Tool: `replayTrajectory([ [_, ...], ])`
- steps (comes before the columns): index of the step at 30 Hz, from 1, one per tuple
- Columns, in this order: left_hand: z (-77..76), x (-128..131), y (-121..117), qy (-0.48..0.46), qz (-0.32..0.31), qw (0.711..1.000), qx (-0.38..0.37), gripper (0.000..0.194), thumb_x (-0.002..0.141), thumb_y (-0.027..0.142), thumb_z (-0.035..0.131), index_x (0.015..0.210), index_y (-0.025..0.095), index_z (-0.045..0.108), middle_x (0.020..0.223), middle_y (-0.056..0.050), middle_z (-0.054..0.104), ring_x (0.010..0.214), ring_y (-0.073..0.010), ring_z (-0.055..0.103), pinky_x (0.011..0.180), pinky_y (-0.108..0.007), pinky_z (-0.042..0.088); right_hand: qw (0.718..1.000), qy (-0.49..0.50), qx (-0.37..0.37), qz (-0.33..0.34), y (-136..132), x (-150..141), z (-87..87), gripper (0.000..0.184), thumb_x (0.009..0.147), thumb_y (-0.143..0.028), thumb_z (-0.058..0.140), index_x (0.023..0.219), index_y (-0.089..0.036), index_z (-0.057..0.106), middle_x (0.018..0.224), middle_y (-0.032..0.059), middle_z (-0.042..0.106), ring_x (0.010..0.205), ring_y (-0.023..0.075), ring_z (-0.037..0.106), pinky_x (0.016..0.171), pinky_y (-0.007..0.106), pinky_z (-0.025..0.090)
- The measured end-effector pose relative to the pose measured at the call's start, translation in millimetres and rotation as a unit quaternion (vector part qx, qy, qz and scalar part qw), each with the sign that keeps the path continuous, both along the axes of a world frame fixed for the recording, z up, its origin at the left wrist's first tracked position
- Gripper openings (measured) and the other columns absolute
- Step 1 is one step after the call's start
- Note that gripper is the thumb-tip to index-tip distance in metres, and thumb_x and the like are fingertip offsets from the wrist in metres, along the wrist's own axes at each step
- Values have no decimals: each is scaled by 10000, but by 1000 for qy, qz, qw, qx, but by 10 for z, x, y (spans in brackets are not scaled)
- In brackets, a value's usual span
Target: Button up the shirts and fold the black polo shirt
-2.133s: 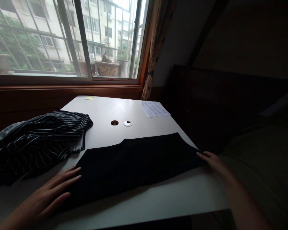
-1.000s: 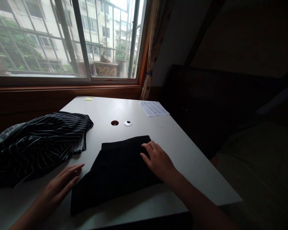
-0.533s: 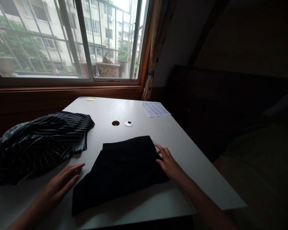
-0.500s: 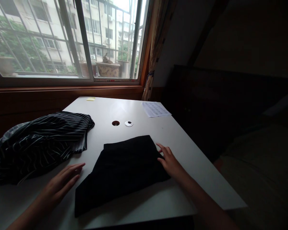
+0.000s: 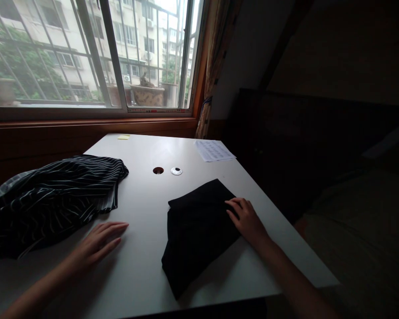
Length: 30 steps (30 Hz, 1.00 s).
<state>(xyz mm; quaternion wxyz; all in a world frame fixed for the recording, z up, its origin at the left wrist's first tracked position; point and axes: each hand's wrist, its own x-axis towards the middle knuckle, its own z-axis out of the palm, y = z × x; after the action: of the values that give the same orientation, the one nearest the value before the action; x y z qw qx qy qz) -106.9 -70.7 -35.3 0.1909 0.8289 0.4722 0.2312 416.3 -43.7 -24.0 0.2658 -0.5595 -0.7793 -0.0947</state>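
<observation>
A folded black garment, by its outline a pair of shorts (image 5: 199, 235), lies at a slant on the white table (image 5: 139, 274). My right hand (image 5: 248, 221) is at its upper right edge, with curled fingers and thumb gripping the cloth there. The fingertips partly hide against the dark fabric. My left hand (image 5: 103, 241) hovers over the table to the left of the shorts, fingers stretched out and nothing in them. Just beyond that hand sits a crumpled black garment with white stripes (image 5: 60, 195), apart from the fingers.
Printed sheets (image 5: 214, 150) lie at the table's far right corner, a yellow note (image 5: 123, 137) at the far left. A round cable hole (image 5: 158, 170) and a loose round cover (image 5: 176, 171) are mid-table. A barred window (image 5: 159, 57) and a curtain (image 5: 204, 115) stand behind.
The black shorts have slid right and turned, their left side pulling away from my left hand. My right hand has moved slightly right with them; my left hand has shifted a little right.
</observation>
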Motion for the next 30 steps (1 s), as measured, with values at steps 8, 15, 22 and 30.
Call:
replayTrajectory([
  [8, 141, 730, 585, -13, -33, 999, -29, 345, 968, 450, 464, 1157, 269, 689, 1143, -66, 673, 1067, -243, 600, 953, -375, 484, 969, 19, -92, 227, -485, -743, 28, 293, 954, -334, 548, 1230, -247, 597, 1227, 91, 598, 1171, 252, 539, 1040, 456, 449],
  [15, 115, 1320, 1110, -24, -13, 999, -37, 411, 919, 535, 485, 1066, 245, 736, 1056, -100, 633, 1023, -286, 555, 939, -440, 440, 957, -38, -122, 260, -534, -791, -1, 437, 978, -469, 467, 1354, -251, 517, 1361, 85, 558, 1317, 253, 448, 1148, 498, 323],
  [22, 102, 1442, 1220, -9, -26, 998, -54, 468, 850, 632, 540, 940, 217, 737, 962, -92, 619, 950, -276, 542, 838, -378, 445, 941, 24, -134, 309, -618, -785, 63, 671, 748, -587, 725, 1263, -215, 511, 1305, 127, 577, 1302, 293, 466, 1140, 537, 318],
  [30, 64, 1468, 1159, -16, 2, 999, -51, 410, 866, 577, 543, 937, 221, 735, 913, -82, 632, 907, -264, 544, 792, -364, 421, 937, 81, -88, 328, -710, -771, 25, 379, 785, -128, 653, 1138, -213, 543, 1166, 96, 645, 1177, 246, 567, 1047, 496, 447],
])
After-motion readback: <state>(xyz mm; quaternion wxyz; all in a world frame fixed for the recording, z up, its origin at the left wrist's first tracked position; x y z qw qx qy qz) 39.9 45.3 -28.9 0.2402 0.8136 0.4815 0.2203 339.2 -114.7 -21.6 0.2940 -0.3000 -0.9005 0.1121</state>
